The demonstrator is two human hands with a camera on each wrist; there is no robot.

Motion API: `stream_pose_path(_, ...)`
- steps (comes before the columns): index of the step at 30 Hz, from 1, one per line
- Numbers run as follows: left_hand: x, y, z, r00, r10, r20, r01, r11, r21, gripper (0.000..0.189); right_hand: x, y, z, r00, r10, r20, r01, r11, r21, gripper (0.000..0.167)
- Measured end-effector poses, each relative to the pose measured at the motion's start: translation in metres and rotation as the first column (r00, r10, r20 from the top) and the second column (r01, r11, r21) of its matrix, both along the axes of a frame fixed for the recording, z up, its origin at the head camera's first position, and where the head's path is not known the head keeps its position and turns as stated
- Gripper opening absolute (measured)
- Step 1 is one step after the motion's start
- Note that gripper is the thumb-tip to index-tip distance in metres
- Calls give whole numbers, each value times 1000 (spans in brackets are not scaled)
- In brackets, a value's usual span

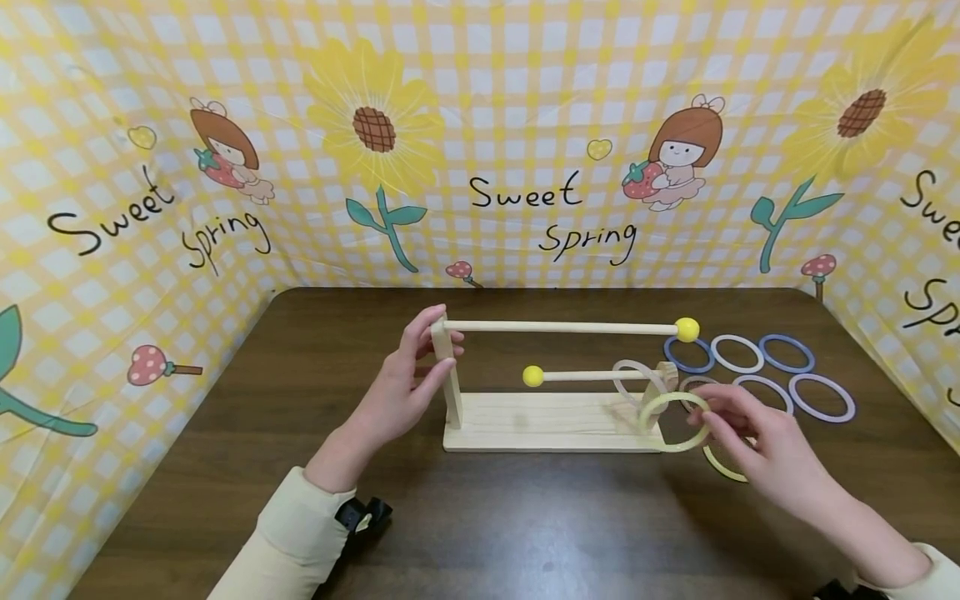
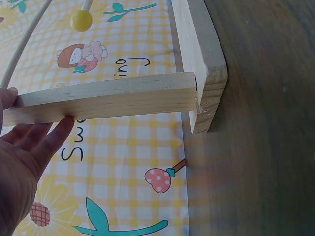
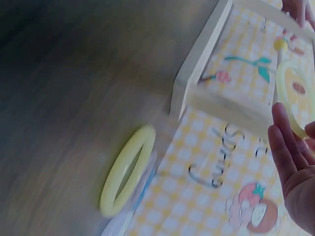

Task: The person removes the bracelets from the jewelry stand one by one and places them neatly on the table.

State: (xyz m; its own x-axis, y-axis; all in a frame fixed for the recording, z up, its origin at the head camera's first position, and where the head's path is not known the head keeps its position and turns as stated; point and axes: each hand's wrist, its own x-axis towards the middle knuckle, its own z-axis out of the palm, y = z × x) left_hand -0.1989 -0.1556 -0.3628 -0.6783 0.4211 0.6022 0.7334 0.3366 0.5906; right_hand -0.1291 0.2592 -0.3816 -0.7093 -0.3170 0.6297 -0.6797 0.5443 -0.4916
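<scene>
A wooden stand has a flat base (image 1: 555, 425), a tall left post (image 1: 452, 398) and a short right post (image 1: 666, 375). From the tall post an upper rod (image 1: 555, 326) runs right to a yellow ball; a lower rod (image 1: 573, 377) runs left from the short post. My left hand (image 1: 386, 396) grips the tall post near its top, thumb and fingers on opposite sides. A yellow ring (image 1: 672, 447) is pinched by its right edge in my right hand (image 1: 772, 446), overlapping the short post in the head view. A pale pink ring (image 1: 636, 364) hangs around the lower rod.
Right of the stand, blue rings (image 1: 787, 353), a white ring (image 1: 737, 353) and lilac rings (image 1: 822, 398) lie on the brown table (image 1: 525, 533). Another yellow ring (image 3: 110, 191) lies below my right hand. A checked cloth (image 1: 517, 100) surrounds the table's back and sides.
</scene>
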Motion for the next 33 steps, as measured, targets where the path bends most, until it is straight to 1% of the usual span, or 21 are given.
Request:
stream_pose_path(6,1,0,0,1000,0,-3,0,1000,2,66,3,23,2,997,-74,-27,75,996,50,42)
stream_pose_path(10,1,0,0,1000,-6,-3,6,1000,8,66,4,40,2,992,-124,-1,124,988,90,36)
stream_pose_path(13,0,0,-1,1000,-7,-6,7,1000,8,66,4,54,2,986,-168,16,164,977,135,33)
stream_pose_path(17,0,0,-1,1000,-3,-14,3,1000,5,65,1,75,0,976,-217,10,211,958,194,31)
stream_pose_path(21,0,-1,0,1000,4,-13,-4,1000,6,65,-5,93,-2,972,-237,9,228,944,239,31)
stream_pose_path(27,0,-1,-1,1000,1,-3,-1,1000,1,65,-11,113,-5,964,-267,20,246,913,325,27)
stream_pose_path(33,0,-1,-1,1000,-5,-9,5,1000,2,64,-14,129,-9,952,-301,50,265,896,357,22)
